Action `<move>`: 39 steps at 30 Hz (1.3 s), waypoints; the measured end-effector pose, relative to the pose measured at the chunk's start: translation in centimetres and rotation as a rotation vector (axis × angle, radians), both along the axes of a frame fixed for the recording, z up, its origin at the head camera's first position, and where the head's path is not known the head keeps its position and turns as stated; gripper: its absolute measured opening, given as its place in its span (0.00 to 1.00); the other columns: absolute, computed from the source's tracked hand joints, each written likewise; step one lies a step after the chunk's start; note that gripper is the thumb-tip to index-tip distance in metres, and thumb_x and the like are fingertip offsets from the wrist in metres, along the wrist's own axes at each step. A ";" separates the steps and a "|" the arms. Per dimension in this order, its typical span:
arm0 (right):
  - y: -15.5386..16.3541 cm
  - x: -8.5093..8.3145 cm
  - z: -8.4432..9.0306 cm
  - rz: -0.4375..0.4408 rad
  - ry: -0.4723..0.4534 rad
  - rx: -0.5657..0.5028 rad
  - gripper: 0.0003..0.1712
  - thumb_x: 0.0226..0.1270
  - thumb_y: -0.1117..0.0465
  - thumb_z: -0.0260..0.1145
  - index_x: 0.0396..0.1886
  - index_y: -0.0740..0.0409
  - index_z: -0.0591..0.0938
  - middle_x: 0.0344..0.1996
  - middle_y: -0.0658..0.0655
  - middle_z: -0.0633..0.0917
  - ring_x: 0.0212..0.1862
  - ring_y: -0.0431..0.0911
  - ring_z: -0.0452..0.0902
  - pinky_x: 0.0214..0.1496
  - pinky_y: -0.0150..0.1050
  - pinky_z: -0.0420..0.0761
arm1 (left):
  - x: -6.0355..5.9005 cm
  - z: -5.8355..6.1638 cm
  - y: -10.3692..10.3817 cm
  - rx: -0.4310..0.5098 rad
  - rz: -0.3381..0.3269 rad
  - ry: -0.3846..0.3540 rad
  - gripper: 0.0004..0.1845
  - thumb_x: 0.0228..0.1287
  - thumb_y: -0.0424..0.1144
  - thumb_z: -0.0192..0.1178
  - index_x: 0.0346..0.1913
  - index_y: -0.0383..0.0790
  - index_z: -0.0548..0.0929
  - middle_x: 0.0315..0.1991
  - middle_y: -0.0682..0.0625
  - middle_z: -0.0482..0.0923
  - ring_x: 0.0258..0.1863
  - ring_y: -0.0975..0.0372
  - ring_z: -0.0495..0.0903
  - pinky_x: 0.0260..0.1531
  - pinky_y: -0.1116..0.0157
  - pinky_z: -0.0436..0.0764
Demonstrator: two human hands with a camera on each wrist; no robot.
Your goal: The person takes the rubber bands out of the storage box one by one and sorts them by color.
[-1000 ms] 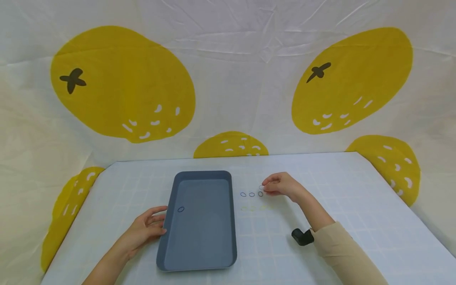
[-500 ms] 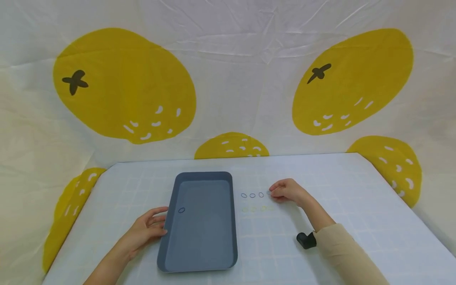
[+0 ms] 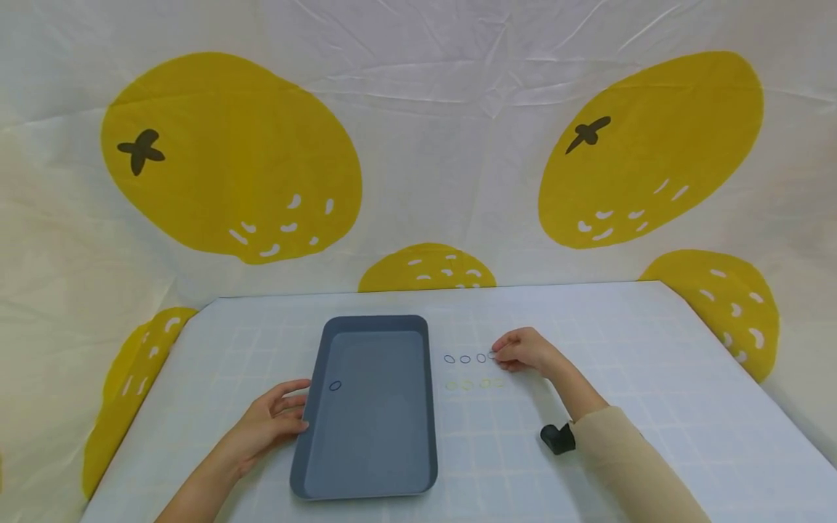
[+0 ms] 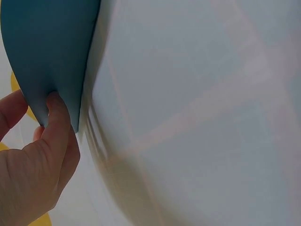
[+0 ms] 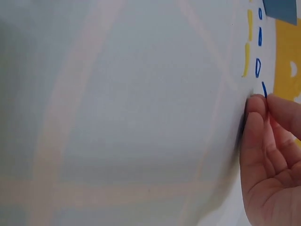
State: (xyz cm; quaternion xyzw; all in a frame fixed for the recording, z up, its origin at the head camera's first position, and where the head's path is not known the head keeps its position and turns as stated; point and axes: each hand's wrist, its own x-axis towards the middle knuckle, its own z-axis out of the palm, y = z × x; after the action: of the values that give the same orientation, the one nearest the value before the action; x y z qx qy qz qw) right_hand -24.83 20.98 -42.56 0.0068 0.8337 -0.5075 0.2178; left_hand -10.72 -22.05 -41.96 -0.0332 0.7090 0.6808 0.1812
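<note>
My right hand (image 3: 528, 350) pinches a small blue rubber band (image 5: 264, 89) between thumb and fingertips, low over the table at the right end of a row of blue rubber bands (image 3: 465, 359). Nearer me runs a second row, of yellow rubber bands (image 3: 485, 383). Left of both rows lies a long blue-grey tray (image 3: 366, 443), with one dark blue rubber band (image 3: 335, 386) inside it towards its left wall. My left hand (image 3: 261, 428) touches the tray's left side with thumb and fingertips, its fingers loosely spread. The left wrist view shows the thumb against the tray's outer wall.
A pale checked cloth (image 3: 497, 465) covers the table. Behind it hangs a white curtain (image 3: 451, 145) with large yellow fruit prints. A black device (image 3: 557, 439) sits at my right wrist, by the beige sleeve (image 3: 628, 450).
My right hand has moved right from the third blue rubber band, now lying in the row, to a spot beside it with another blue band in its fingertips. The left hand stays at the tray.
</note>
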 end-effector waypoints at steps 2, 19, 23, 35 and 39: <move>0.0 0.0 0.1 0.007 -0.003 0.010 0.10 0.58 0.70 0.65 0.39 0.71 0.80 0.24 0.53 0.82 0.25 0.41 0.77 0.29 0.33 0.79 | 0.0 0.0 0.0 0.003 -0.004 0.002 0.40 0.54 0.23 0.61 0.68 0.26 0.53 0.59 0.30 0.64 0.53 0.56 0.74 0.43 0.63 0.78; -0.2 -0.8 2.6 0.030 -0.013 0.075 0.14 0.61 0.65 0.64 0.45 0.68 0.80 0.30 0.55 0.82 0.29 0.44 0.77 0.35 0.34 0.78 | -0.1 0.5 0.1 0.021 -0.010 0.004 0.40 0.54 0.24 0.61 0.68 0.26 0.52 0.59 0.31 0.65 0.51 0.58 0.75 0.43 0.62 0.78; -0.7 -1.2 3.3 0.050 -0.006 0.059 0.15 0.62 0.65 0.63 0.47 0.68 0.79 0.31 0.56 0.82 0.30 0.45 0.77 0.37 0.35 0.79 | -0.2 0.5 0.2 0.012 0.004 -0.009 0.40 0.54 0.23 0.61 0.68 0.28 0.53 0.59 0.31 0.64 0.51 0.58 0.75 0.43 0.63 0.78; -4.1 -1.5 5.3 0.149 0.037 -0.028 0.19 0.62 0.65 0.63 0.50 0.72 0.77 0.36 0.64 0.83 0.31 0.47 0.77 0.38 0.37 0.80 | -0.1 0.4 0.2 0.006 0.012 -0.011 0.40 0.54 0.23 0.60 0.68 0.26 0.52 0.60 0.28 0.62 0.52 0.58 0.75 0.42 0.63 0.78; -6.0 -1.6 5.8 0.188 0.048 -0.046 0.18 0.61 0.65 0.64 0.49 0.71 0.78 0.34 0.61 0.83 0.31 0.47 0.78 0.37 0.37 0.80 | 0.1 0.3 0.2 0.005 0.013 -0.016 0.40 0.54 0.23 0.60 0.68 0.27 0.52 0.59 0.29 0.63 0.51 0.58 0.75 0.42 0.63 0.78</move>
State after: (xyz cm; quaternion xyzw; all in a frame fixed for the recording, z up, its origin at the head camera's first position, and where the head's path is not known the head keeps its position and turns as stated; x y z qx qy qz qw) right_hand -26.43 14.93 -36.81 -0.0883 0.8237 -0.5038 0.2446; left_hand -10.66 -21.82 -41.63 -0.0426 0.7055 0.6834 0.1826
